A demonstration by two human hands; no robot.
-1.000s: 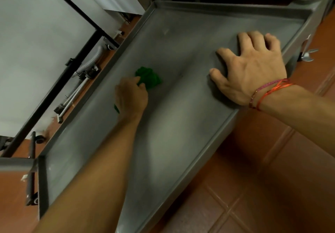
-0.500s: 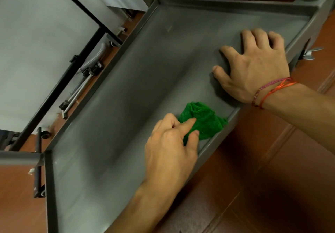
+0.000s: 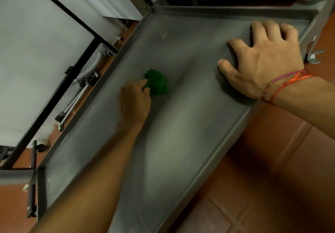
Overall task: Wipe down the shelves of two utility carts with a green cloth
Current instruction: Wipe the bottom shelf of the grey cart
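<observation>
1. The left hand (image 3: 135, 102) is pressing the green cloth (image 3: 156, 82) against the grey metal shelf (image 3: 181, 142) of a utility cart. The fingers (image 3: 145, 84) are curling loosely over the near edge of the bunched cloth, pinning it down more than pinching it; motion blur is hiding how tightly they are closing.
2. The cloth is lying partly under and just beyond the left fingers, roughly mid-shelf and somewhat toward the far rim (image 3: 101, 80).
3. The right hand (image 3: 262, 64) is resting flat on the shelf, fingers spread wide and holding nothing, its fingertips reaching toward the corner rim. It looks to be bracing the cart so it is not rolling under the wiping pressure.
4. By my judgement, the step in hand is the wiping of this one shelf; the smeared forearm suggests a stroke is under way.
5. The next move is probably calling for sweeping the cloth across the unwiped stretches: the corner beyond the right fingers and the near end of the shelf below the left wrist.
6. That is requiring steady downward pressure so the cloth is not slipping out from under the fingers, and lifting the right hand when the cloth reaches it.
</observation>
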